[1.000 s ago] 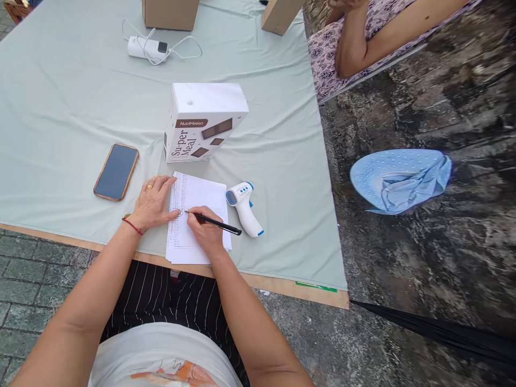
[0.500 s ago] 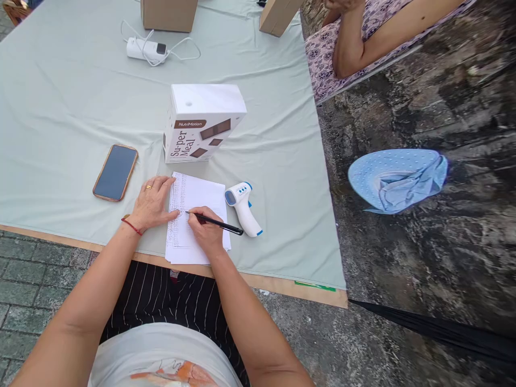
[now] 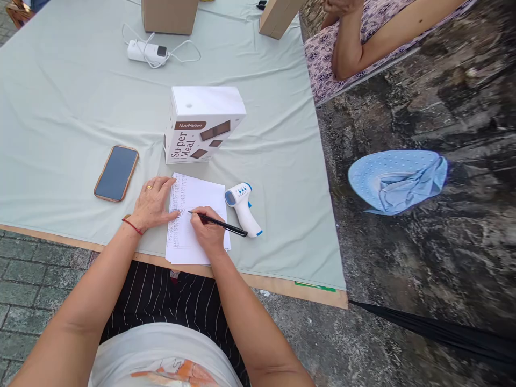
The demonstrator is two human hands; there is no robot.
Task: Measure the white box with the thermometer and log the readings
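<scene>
My right hand [image 3: 208, 232] is closed around a black pen [image 3: 226, 225], its tip over the paper sheets [image 3: 201, 191]. The sheets lie stacked near the table's front edge, with small dense writing down the left side and a drawn circle near my thumb. My left hand [image 3: 153, 204] lies flat with its fingers spread, resting on the left edge of the paper. Just right of the paper lies a white and blue infrared thermometer [image 3: 244, 209]. Behind the paper stands a white box [image 3: 207, 123] printed "Su-per Meal".
A smartphone [image 3: 116, 173] lies left of my left hand. Farther back are a white device with a cable [image 3: 147, 52] and two cardboard boxes [image 3: 169, 16] [image 3: 278, 19]. A blue hat [image 3: 397, 180] rests on the stone at right. Another person's arm [image 3: 371, 51] shows at the upper right.
My right hand and the pen have shifted slightly to the right, the pen tip moving away from the drawn circle. My left hand stays in place on the paper.
</scene>
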